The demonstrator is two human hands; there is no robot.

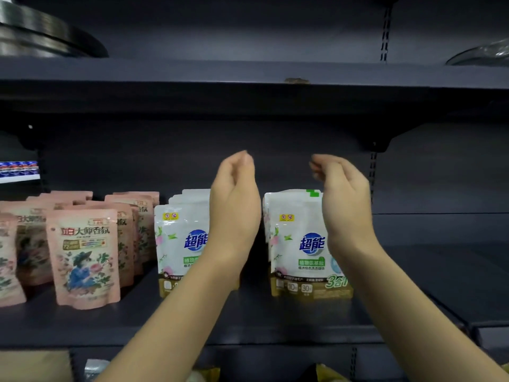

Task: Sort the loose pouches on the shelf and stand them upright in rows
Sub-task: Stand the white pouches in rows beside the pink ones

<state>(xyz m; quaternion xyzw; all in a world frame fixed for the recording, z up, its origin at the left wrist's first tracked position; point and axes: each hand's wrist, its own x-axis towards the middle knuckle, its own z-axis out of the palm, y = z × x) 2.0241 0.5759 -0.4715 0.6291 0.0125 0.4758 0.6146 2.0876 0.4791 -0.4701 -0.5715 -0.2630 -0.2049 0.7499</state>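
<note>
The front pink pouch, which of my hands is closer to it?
Left. The left hand is raised just right of the front pink pouch; the right hand is farther right, beyond the white pouches.

Your left hand (234,199) and right hand (341,199) are both bare — no gloves, rings or watch at either wrist. Your forearms are uncovered right down to the bottom edge of the view, with no sleeve or cuff showing. Your fingernails look short and plain — blur hides any finer detail.

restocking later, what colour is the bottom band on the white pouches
Gold-brown, on the white pouches, clearest in the head view.
</note>
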